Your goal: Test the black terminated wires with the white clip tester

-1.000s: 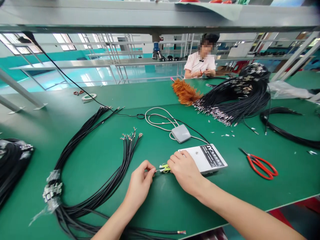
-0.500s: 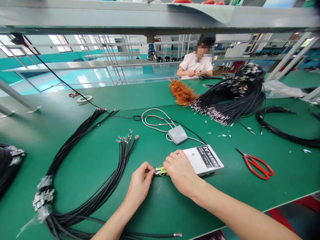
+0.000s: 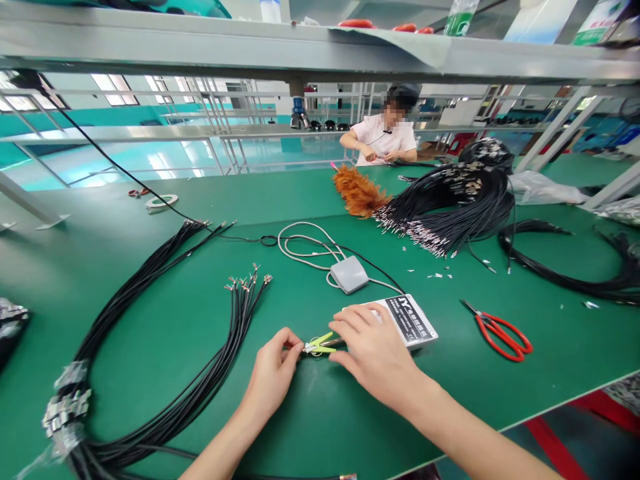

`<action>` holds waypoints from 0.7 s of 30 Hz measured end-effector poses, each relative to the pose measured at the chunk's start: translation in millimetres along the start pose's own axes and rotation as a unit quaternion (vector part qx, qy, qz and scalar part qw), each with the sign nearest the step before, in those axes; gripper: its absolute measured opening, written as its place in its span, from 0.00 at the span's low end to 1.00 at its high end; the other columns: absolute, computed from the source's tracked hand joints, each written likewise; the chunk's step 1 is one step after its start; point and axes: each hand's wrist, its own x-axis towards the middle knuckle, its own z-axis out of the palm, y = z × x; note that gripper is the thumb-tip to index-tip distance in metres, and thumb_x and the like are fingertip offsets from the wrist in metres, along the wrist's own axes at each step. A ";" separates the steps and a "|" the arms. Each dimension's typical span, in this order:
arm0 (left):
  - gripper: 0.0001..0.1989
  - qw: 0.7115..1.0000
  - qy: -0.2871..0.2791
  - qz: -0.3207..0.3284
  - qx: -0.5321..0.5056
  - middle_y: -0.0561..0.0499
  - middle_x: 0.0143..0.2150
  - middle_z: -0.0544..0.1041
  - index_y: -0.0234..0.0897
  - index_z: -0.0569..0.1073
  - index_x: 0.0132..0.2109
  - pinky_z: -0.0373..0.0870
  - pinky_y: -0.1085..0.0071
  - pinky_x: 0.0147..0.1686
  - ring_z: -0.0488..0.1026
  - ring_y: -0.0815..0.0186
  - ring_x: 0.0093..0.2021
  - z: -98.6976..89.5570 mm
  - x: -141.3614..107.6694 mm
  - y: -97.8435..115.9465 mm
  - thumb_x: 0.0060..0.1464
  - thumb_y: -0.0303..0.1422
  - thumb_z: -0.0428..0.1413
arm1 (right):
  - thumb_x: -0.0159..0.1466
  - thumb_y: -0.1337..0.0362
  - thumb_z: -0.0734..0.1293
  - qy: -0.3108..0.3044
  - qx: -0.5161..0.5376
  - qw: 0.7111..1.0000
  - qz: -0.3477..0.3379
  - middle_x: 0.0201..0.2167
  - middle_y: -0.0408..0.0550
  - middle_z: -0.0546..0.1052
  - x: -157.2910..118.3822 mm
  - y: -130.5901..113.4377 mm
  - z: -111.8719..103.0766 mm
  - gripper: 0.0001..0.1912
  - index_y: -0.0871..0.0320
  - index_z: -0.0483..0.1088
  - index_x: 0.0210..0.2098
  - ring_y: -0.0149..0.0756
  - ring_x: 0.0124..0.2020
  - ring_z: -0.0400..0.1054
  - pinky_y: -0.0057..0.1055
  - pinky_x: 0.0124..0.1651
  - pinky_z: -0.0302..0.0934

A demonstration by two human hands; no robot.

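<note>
Currently, the work is sitting mid-step, in my judgement: one piece is being presented at the yellow-green clip (image 3: 323, 339), and nothing is showing whether it is finished. The left hand (image 3: 275, 373) is pinching, thumb against forefinger, what is appearing to be a thin wire end; the fingers are hiding most of it. The right hand (image 3: 377, 343) is arching around the clip's handles, its fingers and thumb standing apart, not closing; contact with the handles I am not able to confirm. To the left, a black cable bundle (image 3: 133, 297) is curving across the green counter (image 3: 165, 320), several fanned ends (image 3: 250, 283) lying bare. Those are probably remaining to be handled; a finished count is not showing. Position: the clip is hovering or resting just in front of the white box (image 3: 415, 323), between the two hands; clearance from the counter is unclear. Orientation: its long axis is running roughly left to right, nearly level across my view, the pale tip pointing left toward the pinch, the two handles diverging rightward into the right hand's gap. Red-handled snips (image 3: 503, 333) are lying well apart, to the right.
</note>
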 end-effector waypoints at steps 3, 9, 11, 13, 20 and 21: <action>0.12 1.000 0.000 -0.001 -0.007 0.58 0.21 0.63 0.39 0.66 0.27 0.53 0.76 0.20 0.59 0.69 0.20 -0.5 -0.7 0.9 0.52 0.41 0.54 | 0.66 0.68 0.63 0.135 0.041 0.988 0.059 0.48 0.49 0.77 -36.2 13.3 -6.6 0.09 0.55 0.69 0.46 0.41 0.52 0.67 0.41 0.54 0.54; 0.12 1.000 0.008 0.000 -0.012 0.58 0.20 0.63 0.39 0.68 0.26 0.53 0.75 0.21 0.59 0.69 0.20 -0.5 1.3 -0.1 0.50 0.41 0.56 | 0.64 0.74 0.63 0.174 0.039 0.983 0.036 0.51 0.47 0.78 -79.8 10.4 9.7 0.10 0.54 0.69 0.42 0.42 0.53 0.66 0.40 0.55 0.54; 0.11 1.000 0.011 -0.001 -0.008 0.58 0.20 0.64 0.39 0.68 0.26 0.54 0.75 0.21 0.59 0.69 0.20 -1.2 0.6 -0.2 0.50 0.40 0.56 | 0.64 0.74 0.63 0.199 0.042 0.978 0.047 0.48 0.44 0.80 -79.4 5.4 16.8 0.09 0.53 0.69 0.39 0.42 0.51 0.68 0.41 0.55 0.53; 0.10 1.000 0.016 -0.005 -0.003 0.58 0.20 0.64 0.39 0.67 0.26 0.54 0.76 0.21 0.59 0.69 0.20 -3.3 -1.3 -0.7 0.50 0.39 0.55 | 0.64 0.73 0.64 0.223 0.039 0.972 0.063 0.44 0.43 0.81 -77.3 3.6 21.8 0.08 0.53 0.69 0.37 0.42 0.49 0.69 0.43 0.55 0.52; 0.13 0.999 0.040 -0.027 -0.020 0.59 0.21 0.64 0.39 0.64 0.28 0.52 0.77 0.17 0.58 0.73 0.17 -22.9 -7.7 -4.9 0.50 0.43 0.55 | 0.62 0.75 0.65 0.225 0.012 0.973 0.043 0.44 0.46 0.81 -80.5 11.1 24.1 0.10 0.54 0.69 0.39 0.44 0.49 0.69 0.45 0.55 0.54; 0.13 0.998 0.041 -0.028 -0.027 0.59 0.22 0.66 0.39 0.63 0.29 0.52 0.77 0.17 0.58 0.73 0.16 -26.4 -8.0 -4.9 0.50 0.44 0.54 | 0.62 0.75 0.66 0.234 0.015 0.972 0.036 0.45 0.47 0.81 -82.4 10.0 24.8 0.11 0.54 0.69 0.41 0.44 0.50 0.69 0.44 0.55 0.55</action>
